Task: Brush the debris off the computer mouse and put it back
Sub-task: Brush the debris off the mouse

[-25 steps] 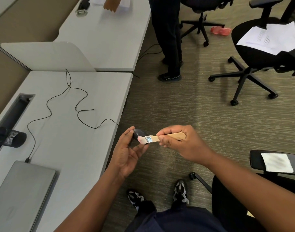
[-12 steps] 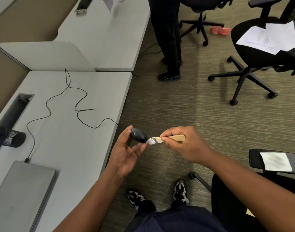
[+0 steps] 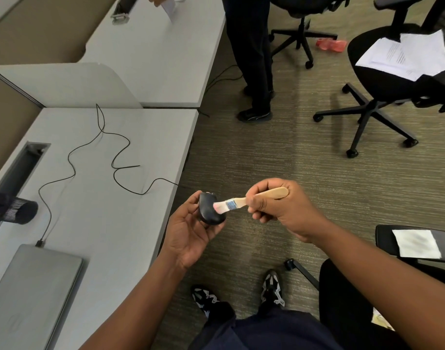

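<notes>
A black computer mouse (image 3: 209,210) rests in my left hand (image 3: 188,236), held over the carpet just off the right edge of the grey desk (image 3: 110,223). Its thin black cable (image 3: 120,157) trails back across the desk in loops. My right hand (image 3: 279,210) grips the wooden handle of a small paintbrush (image 3: 244,200). The pale bristles lie on the mouse's upper right side.
A closed grey laptop (image 3: 32,291) lies at the desk's near left, a black mesh cup (image 3: 19,210) on its side beyond it. Another person's legs (image 3: 254,59) stand ahead. Office chairs (image 3: 393,79) stand on the right, one holding papers; a chair armrest (image 3: 415,241) is close right.
The brush swept off the mouse to its lower right, then came back onto its top. My left hand turned the mouse so more of its back shows.
</notes>
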Demonstrator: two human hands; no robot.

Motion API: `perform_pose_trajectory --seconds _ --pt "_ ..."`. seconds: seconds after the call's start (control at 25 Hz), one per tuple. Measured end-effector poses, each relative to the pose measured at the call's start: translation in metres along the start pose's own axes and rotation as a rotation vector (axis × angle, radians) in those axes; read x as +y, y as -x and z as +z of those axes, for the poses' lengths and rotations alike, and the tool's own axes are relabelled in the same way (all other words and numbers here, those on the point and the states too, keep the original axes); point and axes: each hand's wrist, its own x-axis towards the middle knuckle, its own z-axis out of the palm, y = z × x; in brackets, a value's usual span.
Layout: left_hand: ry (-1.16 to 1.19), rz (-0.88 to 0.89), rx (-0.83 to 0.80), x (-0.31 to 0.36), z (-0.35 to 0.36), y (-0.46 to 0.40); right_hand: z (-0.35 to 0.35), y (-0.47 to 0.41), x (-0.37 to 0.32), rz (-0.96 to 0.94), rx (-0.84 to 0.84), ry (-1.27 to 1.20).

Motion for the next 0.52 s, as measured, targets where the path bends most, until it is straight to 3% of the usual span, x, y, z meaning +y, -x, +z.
perform_pose_trajectory --seconds 0.28,0.52 --pt "0.007 0.014 0.041 -0.0030 0.0062 -0.0006 0.0064 -0.0019 0.0023 0.051 -0.104 0.063" --pt "0.006 0.027 0.094 -0.0075 0.0084 -0.0009 0.0105 -0.0044 0.0078 0.051 -0.069 0.105"
